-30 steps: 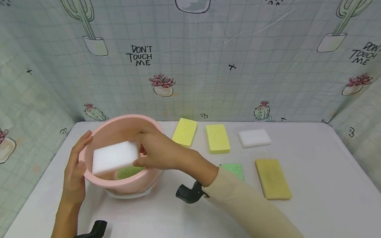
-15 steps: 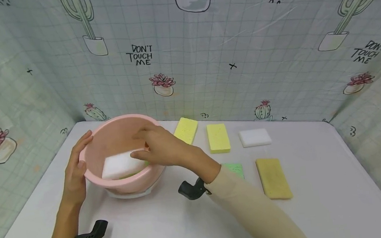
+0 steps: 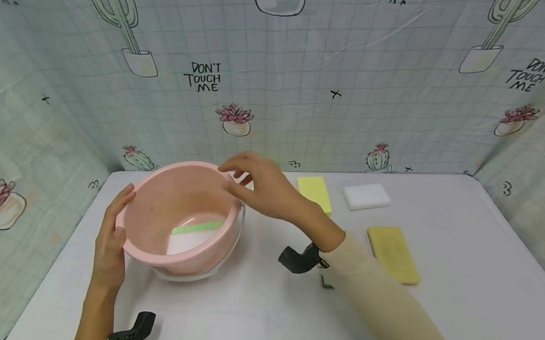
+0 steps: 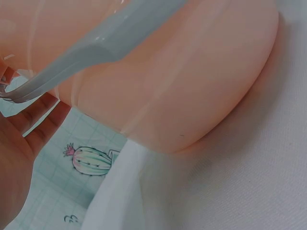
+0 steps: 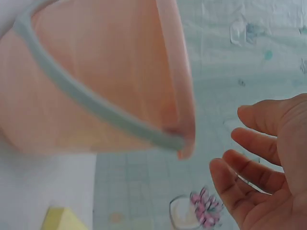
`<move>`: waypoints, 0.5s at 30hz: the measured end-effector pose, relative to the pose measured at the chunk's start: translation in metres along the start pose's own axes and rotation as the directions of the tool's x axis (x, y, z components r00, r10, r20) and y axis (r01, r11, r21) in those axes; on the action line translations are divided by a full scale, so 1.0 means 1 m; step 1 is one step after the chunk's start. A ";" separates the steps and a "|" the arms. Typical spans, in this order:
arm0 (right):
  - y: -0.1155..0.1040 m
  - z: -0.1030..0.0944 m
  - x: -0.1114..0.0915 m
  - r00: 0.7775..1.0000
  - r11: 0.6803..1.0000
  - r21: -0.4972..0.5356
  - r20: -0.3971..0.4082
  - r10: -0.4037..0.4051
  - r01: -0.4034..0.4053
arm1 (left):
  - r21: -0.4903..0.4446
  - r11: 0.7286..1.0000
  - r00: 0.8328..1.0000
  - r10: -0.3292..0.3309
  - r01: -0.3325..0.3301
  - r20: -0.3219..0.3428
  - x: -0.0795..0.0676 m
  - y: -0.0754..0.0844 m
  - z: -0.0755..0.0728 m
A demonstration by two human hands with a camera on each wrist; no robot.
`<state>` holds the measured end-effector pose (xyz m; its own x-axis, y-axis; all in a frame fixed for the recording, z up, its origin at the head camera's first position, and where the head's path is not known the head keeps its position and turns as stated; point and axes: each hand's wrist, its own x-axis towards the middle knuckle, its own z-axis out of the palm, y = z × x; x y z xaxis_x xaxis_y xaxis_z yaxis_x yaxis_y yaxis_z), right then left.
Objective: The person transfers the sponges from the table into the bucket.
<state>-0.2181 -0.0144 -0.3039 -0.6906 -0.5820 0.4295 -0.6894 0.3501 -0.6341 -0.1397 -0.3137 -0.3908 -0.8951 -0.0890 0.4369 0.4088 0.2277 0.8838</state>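
Observation:
A pink bucket [image 3: 177,206] with a grey handle [image 5: 91,103] stands at the table's left. My left hand [image 3: 109,251] rests against the left side of its rim; in the left wrist view, two nearly straight fingers [image 4: 45,122] reach the outer wall. My right hand [image 3: 266,187] hovers beside the right rim with loosely bent fingers and holds nothing. The right wrist view shows its fingertips apart from the bucket. Inside the bucket lie a white sponge [image 3: 192,242] and a green strip of sponge [image 3: 198,227] behind it. The front wall hides their near part.
Right of the bucket lie a yellow sponge [image 3: 313,192], a white sponge [image 3: 366,196] and a darker yellow sponge [image 3: 393,254]. My right hand mostly covers another yellow sponge, and my right sleeve [image 3: 378,291] overlaps a green one. A patterned curtain [image 3: 274,82] hangs behind the table.
My right hand let go of the white sponge, which dropped to the bucket's bottom. The hand then rose rightward out of the bucket. My left hand stayed at the rim.

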 end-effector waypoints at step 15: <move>0.068 0.001 -0.018 0.978 0.979 -0.036 -0.067 0.197 -0.200 | -0.020 0.999 1.000 0.026 -0.026 0.013 -0.001 0.002 0.002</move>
<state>-0.2521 0.0192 -0.3550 -0.8261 -0.4509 0.3380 -0.5447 0.4858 -0.6836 -0.1386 -0.3117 -0.3896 -0.8864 -0.0706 0.4575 0.4351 0.2106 0.8754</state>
